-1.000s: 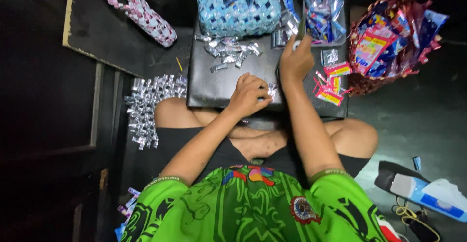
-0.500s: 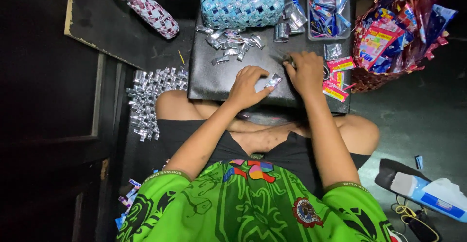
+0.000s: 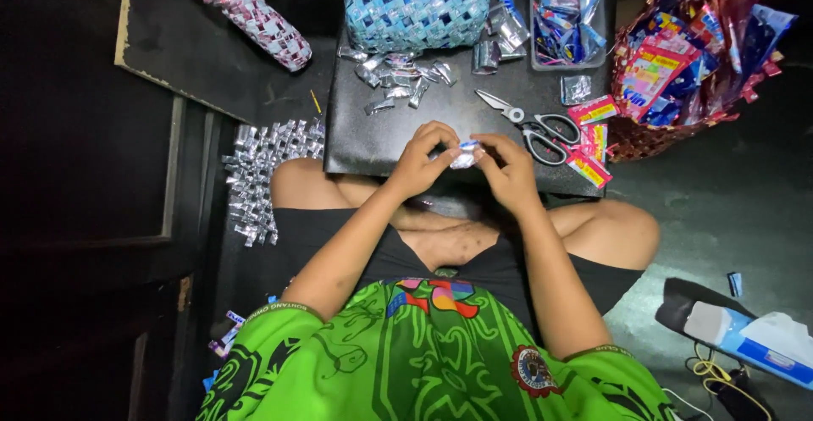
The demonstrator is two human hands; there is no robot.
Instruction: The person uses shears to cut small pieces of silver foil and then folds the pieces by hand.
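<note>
A small folded foil wrapper piece is being pinched between the left hand and the right hand, both closed on it with fingertips meeting over the near edge of a black board that is being rested across the person's crossed legs. The piece is being creased or folded, as far as can be judged (its exact shape is too small to tell). Work already done is being shown around it: a loose heap of folded silver pieces is lying on the board, a woven silver strip is lying just beside the board's left edge, and a blue woven basket is standing at the far edge, apparently well advanced. Much material is being kept unfolded: wrappers are filling a clear container and a red woven basket. Scissors are lying untouched near the right hand.
</note>
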